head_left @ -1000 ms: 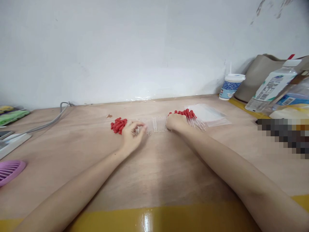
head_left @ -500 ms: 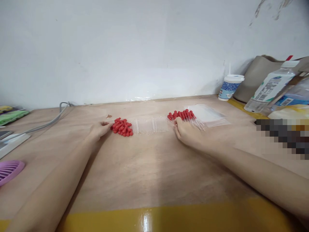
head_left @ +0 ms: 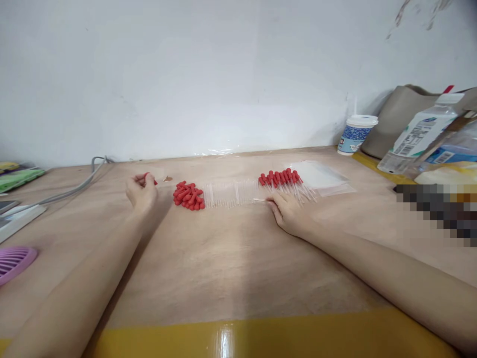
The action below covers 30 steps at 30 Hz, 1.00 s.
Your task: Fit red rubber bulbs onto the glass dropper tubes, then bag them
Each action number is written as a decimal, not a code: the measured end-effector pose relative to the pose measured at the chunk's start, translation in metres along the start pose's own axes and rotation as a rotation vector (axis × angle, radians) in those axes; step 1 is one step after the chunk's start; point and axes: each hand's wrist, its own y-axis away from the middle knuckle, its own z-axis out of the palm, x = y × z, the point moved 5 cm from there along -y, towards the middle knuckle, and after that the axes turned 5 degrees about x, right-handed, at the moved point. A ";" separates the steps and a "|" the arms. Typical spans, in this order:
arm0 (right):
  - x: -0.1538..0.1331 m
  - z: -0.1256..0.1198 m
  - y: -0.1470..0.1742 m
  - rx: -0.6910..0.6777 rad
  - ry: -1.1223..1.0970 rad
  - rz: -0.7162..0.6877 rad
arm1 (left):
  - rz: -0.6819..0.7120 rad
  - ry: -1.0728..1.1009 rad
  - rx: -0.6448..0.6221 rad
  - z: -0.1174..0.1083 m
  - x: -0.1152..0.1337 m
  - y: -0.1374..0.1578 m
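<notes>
My left hand (head_left: 141,191) is raised left of the pile, its fingers closed on a red rubber bulb (head_left: 148,177) that partly shows at the fingertips. Beside it on the table lies a heap of red rubber bulbs (head_left: 189,196). A row of thin clear tubes (head_left: 231,193) stretches right from the heap. My right hand (head_left: 286,211) pinches a clear tube (head_left: 260,200), which points left towards the row. Just behind that hand are several droppers (head_left: 280,177), each a clear tube with a red bulb on its end.
Clear plastic bags (head_left: 320,176) lie right of the droppers. A paper cup (head_left: 357,135), a plastic bottle (head_left: 421,134) and a grey bag (head_left: 383,119) stand at the back right. On the left are a grey cable (head_left: 67,198) and a purple slotted object (head_left: 17,263).
My left hand has lifted away from the heap to the left with a red bulb. My right hand has drawn slightly forward from the droppers, and a tube now shows in its fingers.
</notes>
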 end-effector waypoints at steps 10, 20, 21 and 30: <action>0.002 -0.001 0.000 -0.017 -0.029 0.012 | 0.204 0.519 -0.808 0.056 0.090 0.166; -0.022 -0.003 0.002 -0.010 -0.063 -0.147 | 0.047 0.502 -0.909 0.063 0.075 0.179; -0.024 -0.004 0.002 0.006 -0.064 -0.154 | 0.067 0.489 -0.907 0.063 0.074 0.179; -0.026 -0.004 0.002 0.027 -0.068 -0.165 | 0.095 0.574 -0.954 0.065 0.077 0.183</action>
